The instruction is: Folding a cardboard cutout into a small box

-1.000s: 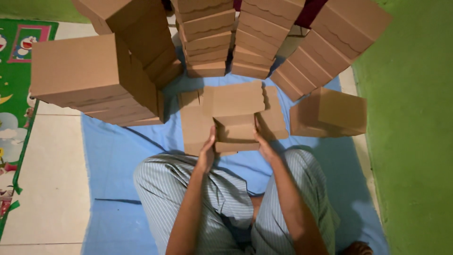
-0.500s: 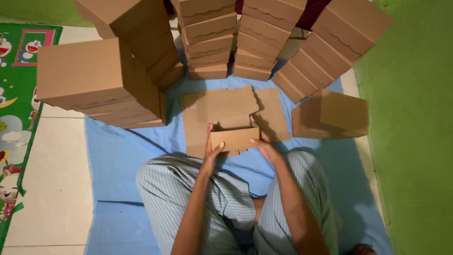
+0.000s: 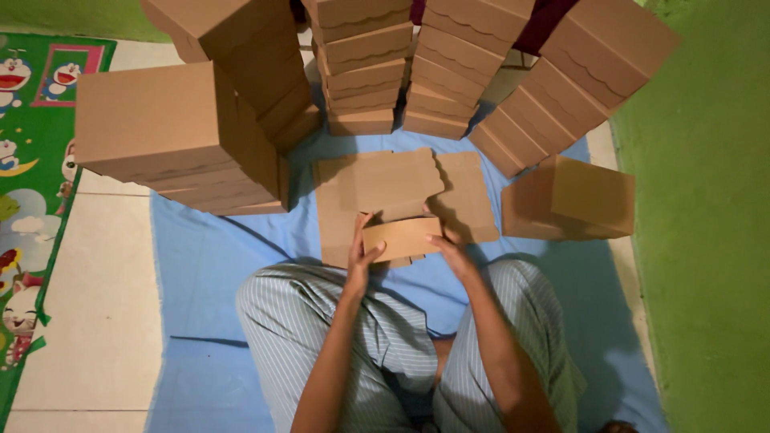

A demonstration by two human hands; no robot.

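A half-folded brown cardboard box (image 3: 399,210) sits on flat cardboard sheets in front of my crossed legs. Its scalloped lid flap stands up and back. My left hand (image 3: 358,255) grips the box's left side wall. My right hand (image 3: 448,248) holds the right side, fingers against the front panel. Both hands press the front wall between them.
Stacks of finished brown boxes (image 3: 168,132) ring the work spot: left, centre back (image 3: 361,64) and right back (image 3: 553,88). One single box (image 3: 571,199) lies at the right. A blue cloth (image 3: 208,265) covers the floor, a green wall (image 3: 706,240) is at the right, a cartoon mat (image 3: 28,160) at the left.
The box has come down from in front of my chest toward my lap. Its lid flap has swung open and back while my hands shifted to the side walls.
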